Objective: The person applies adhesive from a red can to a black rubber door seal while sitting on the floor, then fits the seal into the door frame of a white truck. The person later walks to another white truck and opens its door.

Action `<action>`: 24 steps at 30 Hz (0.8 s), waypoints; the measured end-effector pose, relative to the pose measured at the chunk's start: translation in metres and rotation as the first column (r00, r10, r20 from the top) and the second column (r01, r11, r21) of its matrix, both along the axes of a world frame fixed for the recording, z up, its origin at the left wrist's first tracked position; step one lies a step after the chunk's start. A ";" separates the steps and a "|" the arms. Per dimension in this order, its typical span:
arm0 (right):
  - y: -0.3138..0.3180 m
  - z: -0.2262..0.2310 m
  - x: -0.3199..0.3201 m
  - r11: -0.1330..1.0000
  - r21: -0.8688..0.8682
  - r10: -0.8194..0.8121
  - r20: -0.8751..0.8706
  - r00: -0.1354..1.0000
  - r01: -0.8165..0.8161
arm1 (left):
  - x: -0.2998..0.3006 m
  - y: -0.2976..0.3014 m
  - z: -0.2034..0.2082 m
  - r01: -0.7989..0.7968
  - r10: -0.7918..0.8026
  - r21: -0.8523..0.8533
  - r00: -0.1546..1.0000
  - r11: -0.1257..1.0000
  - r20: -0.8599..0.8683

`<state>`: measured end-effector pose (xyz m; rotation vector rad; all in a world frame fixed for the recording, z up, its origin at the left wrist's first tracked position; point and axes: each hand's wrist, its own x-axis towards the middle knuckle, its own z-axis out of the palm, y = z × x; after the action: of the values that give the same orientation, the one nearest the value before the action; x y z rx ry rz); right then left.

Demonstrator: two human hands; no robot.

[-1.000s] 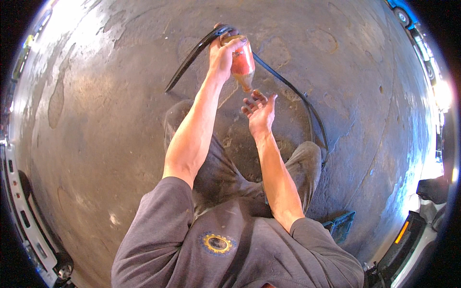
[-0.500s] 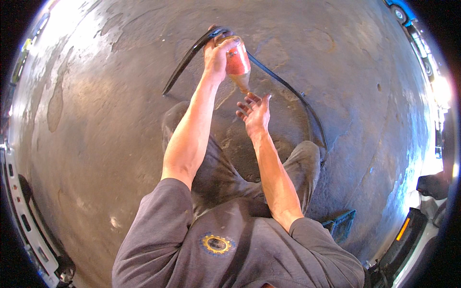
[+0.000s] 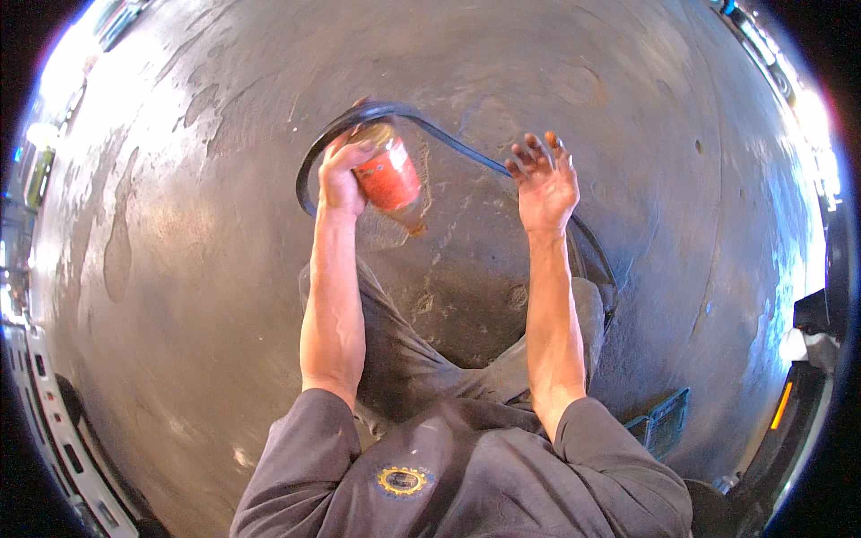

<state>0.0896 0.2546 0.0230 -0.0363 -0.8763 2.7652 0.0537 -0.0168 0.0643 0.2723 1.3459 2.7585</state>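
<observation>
My left hand (image 3: 342,176) is closed round a squeeze bottle (image 3: 391,177) with a red label, tilted so its tapered, brownish tip points down and to the right. A long black rubber strip (image 3: 451,142) arches over the same hand, apparently held along with the bottle; the fingers behind it are partly hidden. From there the strip loops down on the left and runs right, passing behind my right hand (image 3: 548,191) and down beside my right knee. That right hand is raised, palm up, its fingers spread and darkly stained at the tips, with nothing in it.
I sit cross-legged on a worn concrete floor (image 3: 206,296). A blue-green plastic crate (image 3: 665,425) stands near my right side. Vehicle parts line the rim: a pale panel (image 3: 72,448) at lower left and a dark piece with an orange strip (image 3: 783,405) at lower right.
My left hand has moved left and down with the bottle and strip. My right hand has moved right, away from the bottle tip, and opened wider. The strip now curls round on the left.
</observation>
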 end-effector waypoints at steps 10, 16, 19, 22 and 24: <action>-0.060 0.017 -0.022 0.185 0.964 0.146 -0.220 0.965 0.191 | 0.008 -0.007 0.013 0.060 -0.059 -0.090 0.998 0.994 0.004; -0.087 0.012 -0.043 0.015 0.954 0.213 -0.296 0.931 0.300 | 0.011 -0.008 0.008 0.015 -0.016 -0.109 1.000 0.994 -0.011; -0.091 -0.001 -0.046 -0.163 0.927 0.134 -0.319 0.938 0.338 | 0.011 -0.010 0.006 -0.009 0.009 -0.073 1.000 0.997 0.002; -0.087 -0.014 -0.042 -0.139 0.989 0.008 -0.050 0.999 0.051 | 0.012 -0.012 0.006 -0.014 0.014 -0.035 1.000 0.999 0.016; -0.089 -0.017 -0.041 -0.037 0.991 0.048 -0.128 0.991 0.129 | 0.013 -0.013 0.005 0.017 -0.016 -0.020 0.999 1.000 0.036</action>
<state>0.0491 0.1661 0.0064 0.3681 -2.5460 1.2594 0.0665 -0.0301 0.0698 0.2308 1.3563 2.7209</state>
